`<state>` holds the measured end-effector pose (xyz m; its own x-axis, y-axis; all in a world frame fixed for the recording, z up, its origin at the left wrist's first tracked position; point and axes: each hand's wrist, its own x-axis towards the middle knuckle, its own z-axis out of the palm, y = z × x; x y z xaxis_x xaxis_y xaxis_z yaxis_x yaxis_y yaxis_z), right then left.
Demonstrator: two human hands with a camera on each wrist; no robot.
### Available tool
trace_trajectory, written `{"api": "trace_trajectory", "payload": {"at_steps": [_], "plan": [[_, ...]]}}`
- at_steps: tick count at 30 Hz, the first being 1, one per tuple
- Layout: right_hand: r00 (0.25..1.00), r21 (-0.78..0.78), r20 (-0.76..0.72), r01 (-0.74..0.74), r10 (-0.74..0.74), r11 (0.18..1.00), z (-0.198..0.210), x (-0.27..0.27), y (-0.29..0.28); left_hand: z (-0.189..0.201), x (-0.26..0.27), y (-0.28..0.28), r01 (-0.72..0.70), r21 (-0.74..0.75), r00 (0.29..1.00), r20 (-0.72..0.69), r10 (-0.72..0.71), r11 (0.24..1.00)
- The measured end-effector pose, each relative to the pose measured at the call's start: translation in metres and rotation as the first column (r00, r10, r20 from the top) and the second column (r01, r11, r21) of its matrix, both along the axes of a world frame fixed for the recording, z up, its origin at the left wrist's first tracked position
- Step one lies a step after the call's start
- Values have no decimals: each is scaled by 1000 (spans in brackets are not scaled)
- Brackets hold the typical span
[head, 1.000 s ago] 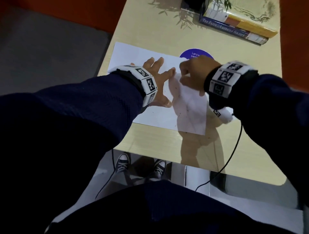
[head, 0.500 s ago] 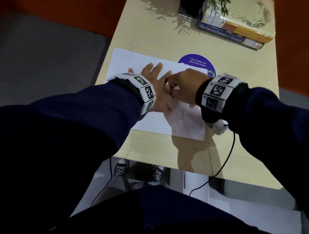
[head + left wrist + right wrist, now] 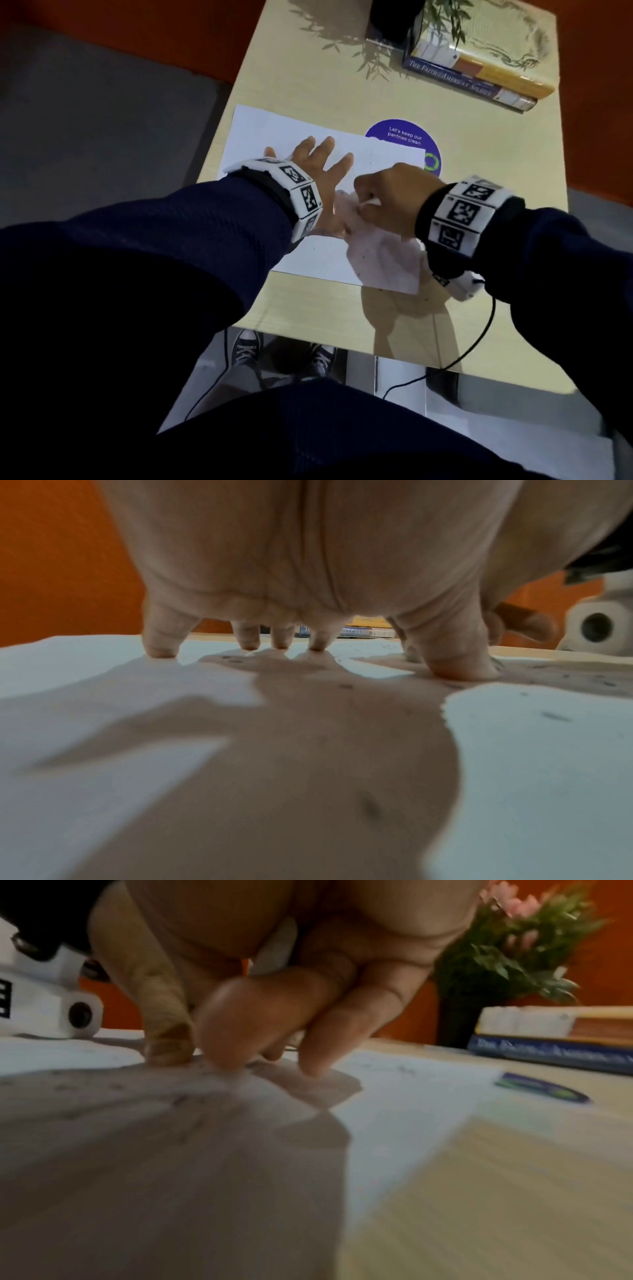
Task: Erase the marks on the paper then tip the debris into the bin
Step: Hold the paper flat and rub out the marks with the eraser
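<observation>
A: Starting nearest, what sits at the table's [image 3: 308, 315] front edge?

B: Bare wood, then the near edge of the paper [image 3: 260, 133]. It lies flat, long axis running from about ten o'clock to four o'clock in the head view. Dark specks of debris [image 3: 551, 716] are scattered on it.

A: And the hands?

B: The left hand [image 3: 318, 181] is spread flat on the sheet, fingers straight and fanned toward twelve o'clock, fingertips [image 3: 161, 650] and thumb pressing down. It grasps nothing; it pins the sheet.

A: The right?

B: The right hand [image 3: 390, 202] is just beside it, at about three o'clock from the left thumb, fingers curled down onto the sheet. Something pale shows between thumb and finger in the head view, probably an eraser, but I can't make it out for sure. The right-wrist view shows the fingertips [image 3: 222, 1053] bunched against the sheet, which looks rumpled there.

A: So which hand is nearer the work?

B: The right one is on it. I judge erasing is underway, with strokes best kept along the long axis, away from the pinning hand, so the sheet doesn't buckle further.

A: Farther back?

B: A round purple sticker [image 3: 404, 137] partly under the far edge, then stacked books [image 3: 479, 75] and a plant [image 3: 514, 939] around one o'clock. No bin shows anywhere.
</observation>
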<state>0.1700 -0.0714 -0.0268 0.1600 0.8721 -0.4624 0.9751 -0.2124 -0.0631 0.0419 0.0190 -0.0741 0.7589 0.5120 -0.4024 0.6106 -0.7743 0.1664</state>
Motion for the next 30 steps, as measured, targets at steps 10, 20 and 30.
{"api": "trace_trajectory", "payload": {"at_steps": [10, 20, 30], "plan": [[995, 20, 34, 92, -93, 996, 0, 16, -7, 8, 5, 2, 37, -21, 997, -60, -38, 999], [992, 51, 16, 126, -127, 991, -7, 28, -14, 6, 6, 2, 47, -25, 997, -64, -49, 999], [982, 73, 13, 185, -187, 980, -6, 39, -21, 8, 7, 1, 43, -39, 994, -104, -46, 998]]}}
